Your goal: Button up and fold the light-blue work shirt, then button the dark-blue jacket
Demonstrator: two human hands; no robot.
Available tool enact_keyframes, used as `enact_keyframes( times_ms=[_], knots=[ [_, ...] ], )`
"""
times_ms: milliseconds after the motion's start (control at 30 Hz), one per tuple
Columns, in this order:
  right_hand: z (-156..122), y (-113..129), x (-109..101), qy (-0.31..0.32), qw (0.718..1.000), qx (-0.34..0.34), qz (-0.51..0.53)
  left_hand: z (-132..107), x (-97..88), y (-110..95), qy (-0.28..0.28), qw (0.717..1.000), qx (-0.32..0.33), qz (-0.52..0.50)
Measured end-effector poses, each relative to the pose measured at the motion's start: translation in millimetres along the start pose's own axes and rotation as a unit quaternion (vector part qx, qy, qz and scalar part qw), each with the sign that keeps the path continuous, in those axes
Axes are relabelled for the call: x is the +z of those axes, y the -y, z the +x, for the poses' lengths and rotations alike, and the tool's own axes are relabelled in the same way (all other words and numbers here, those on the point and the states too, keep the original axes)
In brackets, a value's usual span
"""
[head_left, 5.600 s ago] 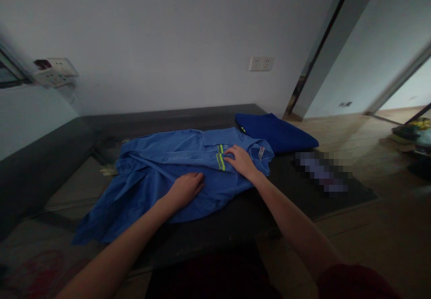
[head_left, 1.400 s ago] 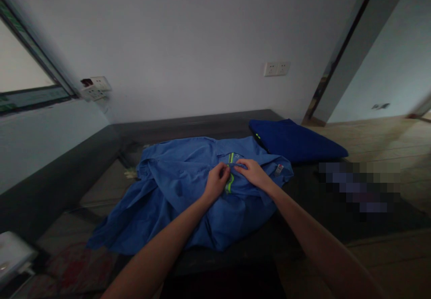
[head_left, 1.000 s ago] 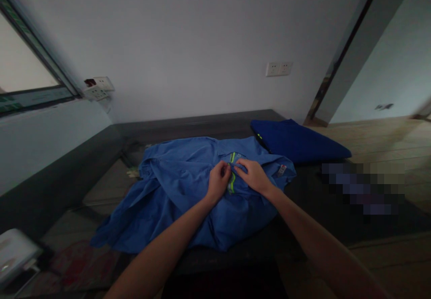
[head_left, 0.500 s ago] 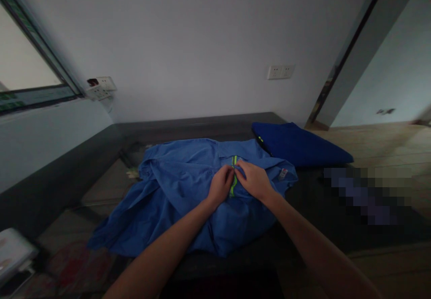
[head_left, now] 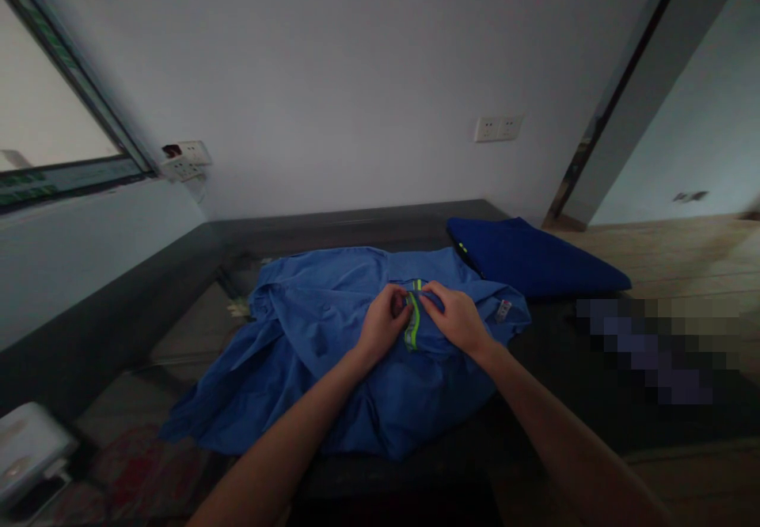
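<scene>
Blue shirt (head_left: 309, 329) lies spread and rumpled on the dark table (head_left: 356, 222), collar end toward the right, lower part hanging off the near-left edge. Left hand (head_left: 385, 323) and right hand (head_left: 457, 320) meet at the shirt front, right at the neon-green stripe (head_left: 414, 325). Both hands have fingers curled and pinched on the cloth there, fingertips nearly touching each other. What exactly sits between the fingertips is too small to tell.

Change: 5.6 s ago both palms lay flat on the shirt, well apart. Since 1.4 s ago the 2 hands have closed in on the stripe and stayed there, only tightening together. The shirt itself has barely shifted. Judgement: the work has narrowed from flat pressing to fine fingertip handling at 1 spot on the front.

A white label (head_left: 503, 310) shows near the collar. A folded dark-blue garment (head_left: 528, 254) lies just beyond, to the right. A wall socket (head_left: 497, 127) is behind it.
</scene>
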State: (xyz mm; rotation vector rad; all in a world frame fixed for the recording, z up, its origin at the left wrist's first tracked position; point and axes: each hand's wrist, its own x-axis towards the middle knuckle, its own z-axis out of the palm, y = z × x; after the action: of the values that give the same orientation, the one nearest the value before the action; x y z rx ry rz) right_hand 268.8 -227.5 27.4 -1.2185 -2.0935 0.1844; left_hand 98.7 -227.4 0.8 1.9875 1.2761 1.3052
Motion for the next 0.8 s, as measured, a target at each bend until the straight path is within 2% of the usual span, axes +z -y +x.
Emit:
enact_keyframes(
  times_ms=[67,167,300,400,567,700,800],
  knots=[
    [3.0,-4.4,-5.2,-0.025,0.999,0.016,0.025,3.4,-18.9,2.0,-0.012,0.998,0.028,0.049],
    [7.1,-10.1,-12.4,-0.05,0.996,0.018,0.074,3.8,-48.5,15.6,-0.024,0.988,0.045,0.145],
    [10.8,-15.7,-21.0,-0.063,0.992,0.014,0.106,-1.5,-71.1,36.8,0.023,0.977,0.018,0.212],
    [12.6,-21.5,-27.9,-0.072,0.992,0.031,0.102,-5.2,-71.6,40.0,0.05,0.976,0.022,0.211],
    [14.0,-31.5,-39.9,-0.089,0.99,0.056,0.09,-9.1,-61.1,33.2,0.032,0.976,0.042,0.211],
    [13.0,-33.0,-41.3,-0.082,0.992,0.053,0.081,-10.7,-56.6,26.8,0.036,0.977,0.013,0.21],
    [11.1,-23.3,-35.6,-0.075,0.996,0.022,0.043,-11.2,-57.0,18.6,0.044,0.986,-0.008,0.163]
  ],
)
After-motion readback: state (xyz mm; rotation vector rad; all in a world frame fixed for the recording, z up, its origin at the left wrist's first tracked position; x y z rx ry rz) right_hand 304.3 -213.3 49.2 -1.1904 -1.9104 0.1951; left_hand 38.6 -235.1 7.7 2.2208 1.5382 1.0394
